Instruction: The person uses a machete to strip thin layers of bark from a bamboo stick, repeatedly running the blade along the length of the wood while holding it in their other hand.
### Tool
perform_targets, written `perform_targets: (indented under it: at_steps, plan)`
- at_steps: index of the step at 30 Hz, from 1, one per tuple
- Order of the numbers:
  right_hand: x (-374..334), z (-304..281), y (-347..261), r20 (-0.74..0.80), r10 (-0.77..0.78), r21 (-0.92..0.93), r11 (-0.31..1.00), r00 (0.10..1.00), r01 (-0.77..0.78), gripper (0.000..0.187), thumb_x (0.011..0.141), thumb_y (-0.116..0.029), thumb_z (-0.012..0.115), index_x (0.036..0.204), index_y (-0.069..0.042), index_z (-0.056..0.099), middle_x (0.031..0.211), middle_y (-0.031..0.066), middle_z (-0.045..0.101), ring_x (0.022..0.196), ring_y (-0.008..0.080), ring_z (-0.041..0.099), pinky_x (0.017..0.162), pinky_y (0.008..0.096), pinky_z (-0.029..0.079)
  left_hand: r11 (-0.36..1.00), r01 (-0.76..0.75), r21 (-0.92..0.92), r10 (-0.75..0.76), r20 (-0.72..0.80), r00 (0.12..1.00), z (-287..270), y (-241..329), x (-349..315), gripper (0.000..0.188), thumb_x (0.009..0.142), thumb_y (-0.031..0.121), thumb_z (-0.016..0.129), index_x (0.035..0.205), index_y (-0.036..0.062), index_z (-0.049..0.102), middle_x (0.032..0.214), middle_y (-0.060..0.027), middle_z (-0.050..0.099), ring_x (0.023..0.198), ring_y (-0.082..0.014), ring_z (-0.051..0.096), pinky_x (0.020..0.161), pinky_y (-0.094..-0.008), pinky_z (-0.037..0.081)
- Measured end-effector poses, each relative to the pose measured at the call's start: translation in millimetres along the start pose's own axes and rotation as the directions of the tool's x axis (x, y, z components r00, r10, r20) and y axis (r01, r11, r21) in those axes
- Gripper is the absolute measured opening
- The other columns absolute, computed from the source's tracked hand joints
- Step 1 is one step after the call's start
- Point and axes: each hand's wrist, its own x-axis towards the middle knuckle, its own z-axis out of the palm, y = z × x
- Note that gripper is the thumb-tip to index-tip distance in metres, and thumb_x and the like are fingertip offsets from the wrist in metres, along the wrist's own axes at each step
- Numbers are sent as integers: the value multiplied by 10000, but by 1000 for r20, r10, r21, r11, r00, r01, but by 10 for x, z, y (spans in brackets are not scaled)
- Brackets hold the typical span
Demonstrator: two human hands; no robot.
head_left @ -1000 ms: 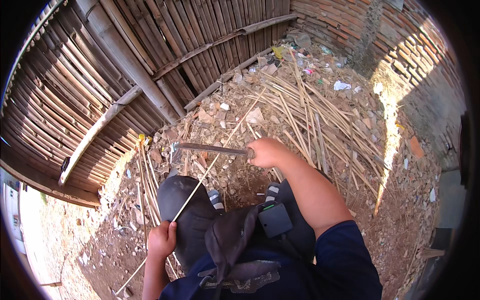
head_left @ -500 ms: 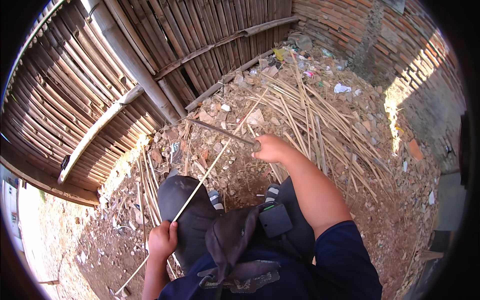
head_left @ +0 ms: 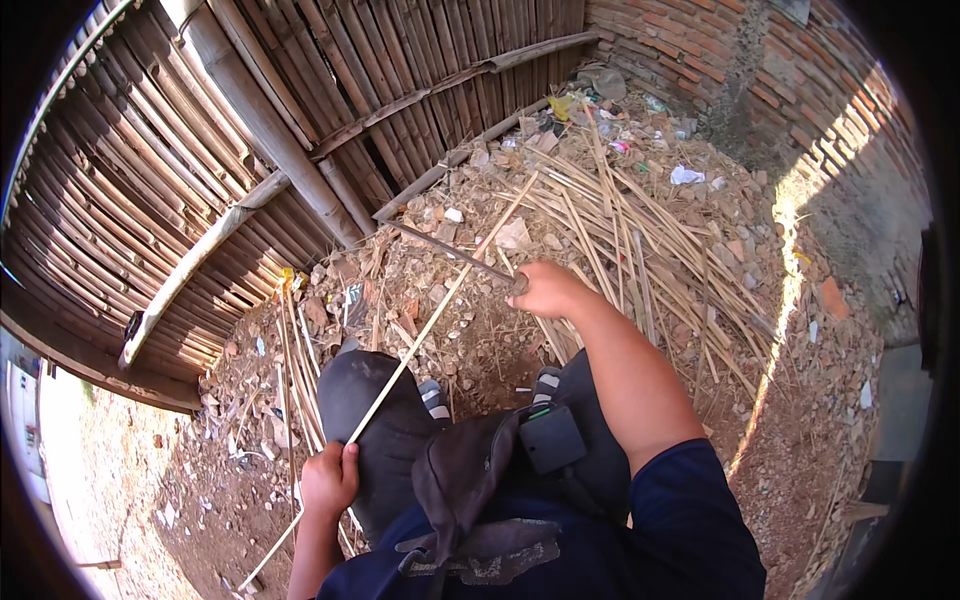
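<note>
My left hand (head_left: 329,479), beside my left knee, is closed around a long, thin bamboo strip (head_left: 408,355). The strip slants up over the knee toward the far right, and its lower tail sticks out behind the hand toward the ground. My right hand (head_left: 549,292) grips the handle of a long, narrow knife (head_left: 432,239), held out in front of my knees. Its dark blade points to the far left and crosses the strip near the strip's upper part. Whether blade and strip touch, I cannot tell.
Many bamboo strips (head_left: 640,235) lie piled ahead and to the right on rubble and litter. More strips (head_left: 292,365) lie left of my knee. A bamboo-slat wall (head_left: 420,60) bounds the left and a brick wall (head_left: 680,60) the far right. A black box (head_left: 552,440) rests at my lap.
The knife's tip has swung slightly farther away, and my right hand has shifted a little to the right. My left hand stays closed on the strip. A sunlit streak on the right reaches lower.
</note>
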Motion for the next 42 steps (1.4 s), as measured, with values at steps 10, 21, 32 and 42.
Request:
perform_targets:
  at_steps: [10, 21, 32, 42]
  plan:
    - [-40, 123, -53, 87, -148, -47, 987, 985, 152, 451, 798, -340, 767, 1140, -51, 706, 1163, 212, 685, 1089, 382, 652, 936, 442, 516, 1000, -2, 18, 2, -8, 1000, 32, -23, -25, 373, 992, 300, 602, 728, 50, 515, 593, -201, 593, 563, -437, 609, 529, -526, 463]
    - [11, 54, 34, -6, 21, -38, 999, 1000, -22, 430, 810, -325, 762, 1148, -65, 704, 1131, 217, 695, 1089, 385, 652, 943, 450, 514, 1000, -4, -22, 3, -19, 1000, 43, -4, -24, 371, 997, 267, 590, 721, 34, 506, 592, -211, 573, 560, -445, 590, 524, -519, 437]
    - [69, 34, 34, 41, -62, -10, 998, 997, 62, 469, 814, -320, 761, 1194, -55, 688, 1178, 205, 682, 1105, 370, 649, 943, 448, 516, 998, -38, -46, 37, -23, 999, 37, -48, -10, 370, 984, 271, 612, 715, 41, 506, 573, -197, 573, 547, -435, 599, 514, -513, 447]
    - [18, 37, 31, 0, -17, -4, 1000, 1000, 17, 509, 828, -321, 755, 1227, -20, 661, 1176, 233, 682, 1095, 391, 653, 966, 429, 517, 999, -6, -38, 6, 7, 1000, -10, 7, -1, 404, 991, 281, 600, 693, 35, 484, 574, -199, 545, 560, -431, 577, 530, -507, 425]
